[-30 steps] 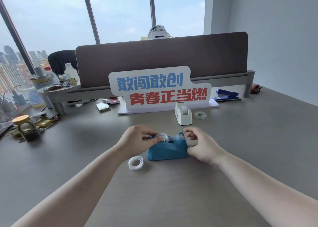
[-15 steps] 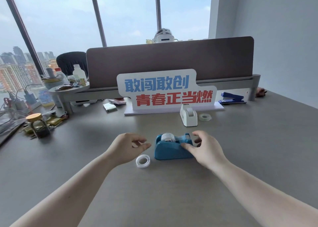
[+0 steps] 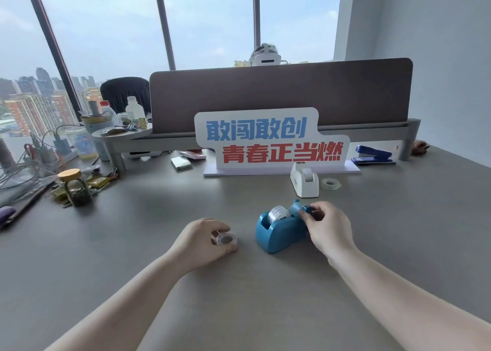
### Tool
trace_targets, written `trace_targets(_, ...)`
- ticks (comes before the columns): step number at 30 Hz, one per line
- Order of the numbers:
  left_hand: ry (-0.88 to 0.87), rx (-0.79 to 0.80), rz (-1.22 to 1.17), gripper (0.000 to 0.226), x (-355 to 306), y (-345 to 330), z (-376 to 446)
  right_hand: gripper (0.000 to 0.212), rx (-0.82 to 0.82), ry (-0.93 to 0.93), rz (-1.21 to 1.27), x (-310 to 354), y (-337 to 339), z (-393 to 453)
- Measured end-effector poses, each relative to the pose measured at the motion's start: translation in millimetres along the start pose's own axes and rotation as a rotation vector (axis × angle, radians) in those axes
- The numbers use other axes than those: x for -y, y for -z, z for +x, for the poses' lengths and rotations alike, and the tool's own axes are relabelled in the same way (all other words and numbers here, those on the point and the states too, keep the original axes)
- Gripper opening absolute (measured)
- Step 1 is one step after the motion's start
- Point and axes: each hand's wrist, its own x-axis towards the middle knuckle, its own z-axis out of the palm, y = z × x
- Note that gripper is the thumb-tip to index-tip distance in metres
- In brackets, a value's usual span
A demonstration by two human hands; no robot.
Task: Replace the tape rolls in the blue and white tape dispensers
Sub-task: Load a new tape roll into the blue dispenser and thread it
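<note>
On grey surface [image 3: 372,244] | left hand [image 3: 204,240] curled, palm down, gripping loose tape roll [image 3: 224,238] | right hand [image 3: 328,227] pinching cutter end of blue dispenser [image 3: 280,229] | dispenser's long axis runs near-left to far-right, cutter far-right.

We see a white sign [image 3: 271,140] with blue and red characters standing on the grey tabletop [image 3: 159,217] before a brown partition [image 3: 279,95], a blue stapler [image 3: 373,155] at right and a cork-lidded jar [image 3: 75,188] at left.

Grey desk [image 3: 132,244], tall windows [image 3: 106,31], seemingly hazy daylight.
</note>
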Motion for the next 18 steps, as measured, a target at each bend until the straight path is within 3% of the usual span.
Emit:
trace_targets(5, 0.031, -0.057, 0.003, 0.038, 2, 0, 9, 0.021, 0.008, 0.032, 0.004, 13, -7, 7)
trace_targets(10, 0.050, -0.061, -0.001, 0.040, 1, -5, 19, 0.044, 0.210, 0.053, 0.055, 17, -9, -15)
trace_targets(13, 0.048, -0.074, -0.010, 0.033, -1, -9, 23, 0.081, 0.332, 0.115, -0.086, 11, -14, -25)
trace_targets(18, 0.054, -0.076, -0.015, 0.038, 0, -15, 30, 0.083, 0.324, 0.198, -0.086, 9, -20, -23)
